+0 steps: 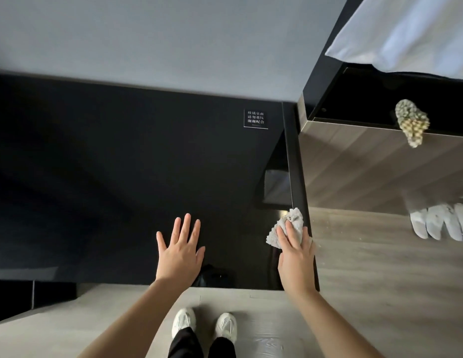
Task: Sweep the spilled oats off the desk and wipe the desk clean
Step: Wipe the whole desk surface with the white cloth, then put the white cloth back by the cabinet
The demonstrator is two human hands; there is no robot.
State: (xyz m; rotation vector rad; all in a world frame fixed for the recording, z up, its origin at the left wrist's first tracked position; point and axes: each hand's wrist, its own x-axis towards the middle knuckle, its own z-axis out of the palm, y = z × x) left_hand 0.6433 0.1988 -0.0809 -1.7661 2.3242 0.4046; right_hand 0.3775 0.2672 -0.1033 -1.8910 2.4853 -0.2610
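The desk (116,182) has a glossy black glass top that fills the middle of the head view. My right hand (296,257) presses a crumpled grey cloth (290,226) flat against the desk's right edge, fingers straight over the cloth. My left hand (180,250) lies flat on the glass near the front edge, fingers spread, holding nothing. A few pale oat specks (318,246) lie on the wooden floor just past the desk's right edge. No oats show on the black surface.
A small white-lettered sign (255,118) sits at the desk's back right. A wood cabinet (354,161) stands to the right, with a yellow-grey duster (412,122) on its dark shelf. White slippers (439,223) and a white bed sheet (411,29) lie further right. My shoes (204,325) stand on the floor.
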